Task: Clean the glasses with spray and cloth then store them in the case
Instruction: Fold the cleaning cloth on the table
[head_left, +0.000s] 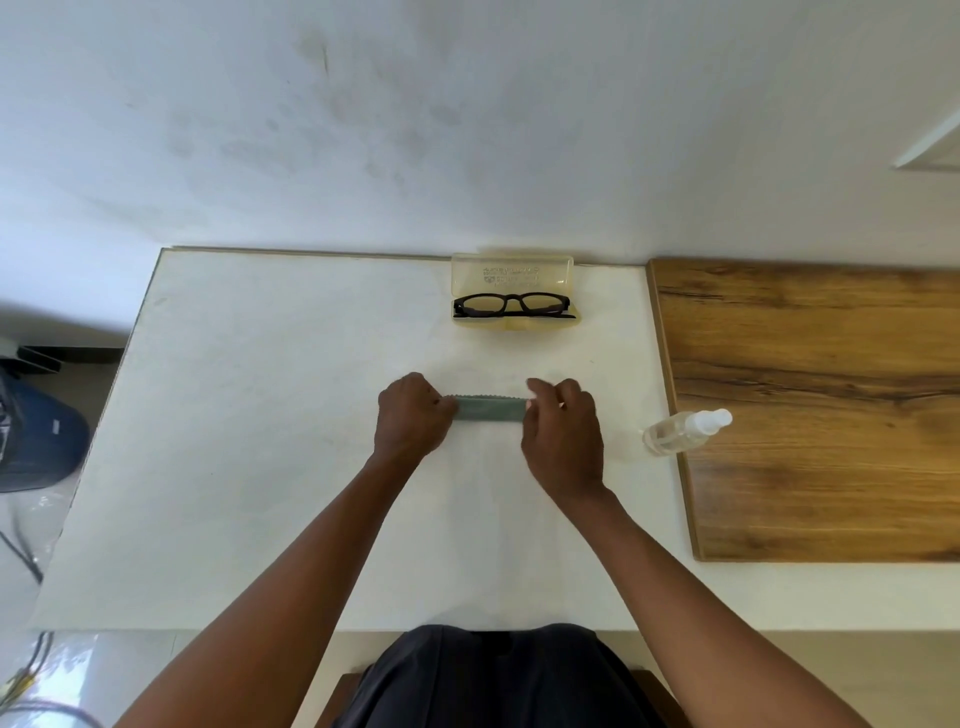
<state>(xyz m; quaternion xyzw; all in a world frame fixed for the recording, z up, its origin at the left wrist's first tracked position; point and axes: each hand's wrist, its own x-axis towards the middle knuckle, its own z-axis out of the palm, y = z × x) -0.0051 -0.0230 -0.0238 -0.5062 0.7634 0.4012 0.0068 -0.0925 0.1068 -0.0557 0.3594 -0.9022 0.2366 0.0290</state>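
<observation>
Now both hands (413, 415) (561, 431) pinch cloth (491, 409) — case (511, 270) lettering unreadable

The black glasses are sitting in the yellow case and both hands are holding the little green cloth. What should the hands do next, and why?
Probably lay the folded grey-green cloth into the open translucent yellow case, then shut the lid. The left hand and right hand pinch its two ends, already folded narrow, and the black-framed glasses already rest inside the case. The clear spray bottle lies set aside on its side.
</observation>
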